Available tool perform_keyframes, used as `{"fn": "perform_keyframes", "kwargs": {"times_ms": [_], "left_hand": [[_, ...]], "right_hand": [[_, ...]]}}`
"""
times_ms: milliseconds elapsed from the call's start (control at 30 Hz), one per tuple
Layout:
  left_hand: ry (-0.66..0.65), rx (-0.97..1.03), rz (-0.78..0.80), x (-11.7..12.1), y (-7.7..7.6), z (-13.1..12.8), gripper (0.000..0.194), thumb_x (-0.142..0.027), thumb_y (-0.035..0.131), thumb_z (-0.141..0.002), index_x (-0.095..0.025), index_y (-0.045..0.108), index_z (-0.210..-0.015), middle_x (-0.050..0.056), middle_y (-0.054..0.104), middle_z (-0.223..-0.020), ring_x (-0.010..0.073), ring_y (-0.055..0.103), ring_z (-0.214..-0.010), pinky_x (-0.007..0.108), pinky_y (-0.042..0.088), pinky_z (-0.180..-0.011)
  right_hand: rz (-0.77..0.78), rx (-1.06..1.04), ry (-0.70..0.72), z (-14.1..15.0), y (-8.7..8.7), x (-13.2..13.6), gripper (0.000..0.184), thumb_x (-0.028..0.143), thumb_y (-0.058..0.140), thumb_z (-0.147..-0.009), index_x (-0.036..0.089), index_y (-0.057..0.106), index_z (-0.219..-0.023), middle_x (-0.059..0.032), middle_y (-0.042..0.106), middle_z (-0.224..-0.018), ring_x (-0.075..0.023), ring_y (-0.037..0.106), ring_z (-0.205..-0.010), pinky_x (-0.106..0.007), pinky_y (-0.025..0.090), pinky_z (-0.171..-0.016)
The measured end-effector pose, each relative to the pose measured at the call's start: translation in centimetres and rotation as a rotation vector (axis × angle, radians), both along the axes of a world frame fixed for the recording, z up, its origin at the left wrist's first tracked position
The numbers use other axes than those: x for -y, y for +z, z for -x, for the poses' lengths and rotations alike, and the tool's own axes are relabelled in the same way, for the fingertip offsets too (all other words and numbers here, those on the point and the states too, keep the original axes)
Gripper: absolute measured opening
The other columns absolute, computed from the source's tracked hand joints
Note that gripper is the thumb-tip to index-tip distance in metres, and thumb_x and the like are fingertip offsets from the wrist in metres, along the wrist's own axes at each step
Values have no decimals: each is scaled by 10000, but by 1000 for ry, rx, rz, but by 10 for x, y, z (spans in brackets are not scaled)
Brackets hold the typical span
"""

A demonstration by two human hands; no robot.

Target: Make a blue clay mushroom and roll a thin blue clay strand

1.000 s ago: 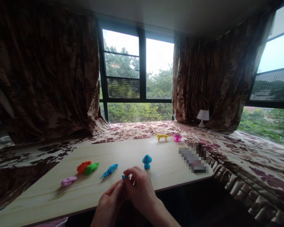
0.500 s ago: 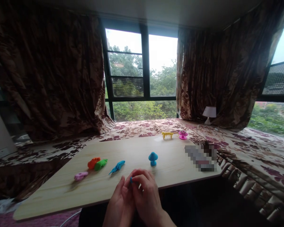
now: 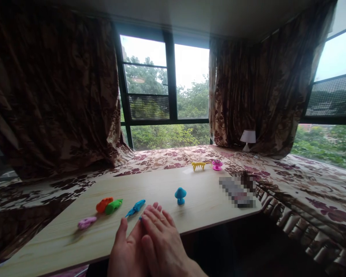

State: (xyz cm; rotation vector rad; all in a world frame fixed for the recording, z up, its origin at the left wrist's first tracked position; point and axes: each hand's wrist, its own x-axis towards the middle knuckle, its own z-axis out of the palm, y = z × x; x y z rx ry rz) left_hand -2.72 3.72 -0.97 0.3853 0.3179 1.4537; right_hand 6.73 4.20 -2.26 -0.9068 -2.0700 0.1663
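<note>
My left hand (image 3: 128,246) is turned palm up, its fingers stretched out and the thumb apart. Flat across it lies my right hand (image 3: 163,236), its fingers straight. A small piece of blue modelling clay (image 3: 140,218) shows between the two hands; most of it is hidden. Just beyond my fingertips, a blue clay figure with a pointed end (image 3: 135,208) lies on the table. To the right of my hands a blue clay mushroom (image 3: 180,196) stands upright.
On the pale wooden table (image 3: 158,181) at left are orange (image 3: 103,205), green (image 3: 113,207) and pink (image 3: 87,223) clay pieces. A yellow clay animal (image 3: 198,166) and a magenta mushroom (image 3: 217,165) stand at the far edge. A blurred-out object (image 3: 238,192) lies at right.
My right fingers pinched the blue clay earlier; now they lie flat over my left palm with the clay between. My left hand has opened out. The view swung right-to-left and back.
</note>
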Motion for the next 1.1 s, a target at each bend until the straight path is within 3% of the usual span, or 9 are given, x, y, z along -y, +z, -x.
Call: {"fn": "perform_keyframes", "kwargs": {"times_ms": [100, 200, 267, 400, 533, 700, 867, 1033, 1100], "left_hand": [[103, -63, 46, 5, 9, -5, 545, -455, 408, -871, -192, 415, -1348, 124, 571, -1294, 270, 403, -1278, 473, 272, -1080], [91, -62, 43, 9, 16, -11, 514, -463, 359, -881, -226, 447, -1329, 99, 578, -1290, 267, 385, -1290, 467, 277, -1079], [70, -61, 35, 9, 17, -11, 518, -465, 369, -876, -220, 454, -1324, 98, 575, -1293, 271, 372, -1298, 472, 276, -1079], [99, -117, 66, 7, 14, -9, 460, -379, 376, -893, -196, 473, -1305, 89, 593, -1275, 234, 376, -1299, 450, 250, -1093], [48, -78, 18, 7, 12, -10, 551, -496, 371, -864, -167, 491, -1290, 123, 576, -1289, 257, 350, -1313, 449, 233, -1098], [77, -129, 81, 0, 8, -1, 574, -493, 426, -844, -156, 465, -1306, 143, 597, -1258, 288, 407, -1275, 512, 216, -1090], [7, -84, 14, 1, 3, -7, 566, -553, 407, -830, -200, 528, -1255, 120, 583, -1280, 278, 381, -1294, 476, 233, -1094], [116, -142, 125, 2, 8, -7, 517, -452, 370, -877, -156, 488, -1285, 144, 563, -1297, 263, 403, -1282, 495, 246, -1086], [113, -124, 119, 2, 8, -8, 508, -451, 366, -879, -174, 489, -1286, 133, 569, -1292, 262, 410, -1278, 491, 261, -1080]], "right_hand": [[-7, 19, 44, 1, 1, 3, 488, 284, 420, -902, 202, 352, -1378, -44, 335, -1463, -210, 293, -1348, -424, 227, -1116], [65, -5, -69, -2, 5, 0, 480, 227, 377, -914, 173, 338, -1389, -71, 398, -1429, -222, 266, -1358, -469, 219, -1110], [55, 4, -62, -4, 7, 0, 477, 235, 377, -917, 177, 338, -1389, -63, 381, -1440, -214, 240, -1367, -465, 192, -1119], [18, 78, 86, -3, 5, 1, 552, 311, 429, -899, 191, 277, -1416, -49, 250, -1494, -219, 206, -1377, -455, 166, -1126], [112, 11, -95, -3, 4, -2, 493, 252, 377, -919, 164, 320, -1400, -82, 338, -1459, -244, 215, -1373, -501, 194, -1107], [22, 94, 103, -2, 0, 2, 557, 312, 420, -903, 178, 269, -1422, -52, 243, -1494, -228, 197, -1379, -466, 167, -1126], [127, 67, -84, -5, -4, -4, 499, 235, 371, -916, 127, 323, -1401, -107, 325, -1458, -260, 213, -1371, -519, 197, -1102], [8, 129, 104, -9, -5, -1, 573, 297, 443, -890, 159, 278, -1421, -91, 296, -1469, -264, 225, -1367, -505, 204, -1107], [25, 116, 69, -9, -6, -2, 557, 278, 429, -896, 152, 284, -1419, -96, 300, -1468, -273, 236, -1363, -521, 215, -1099]]}}
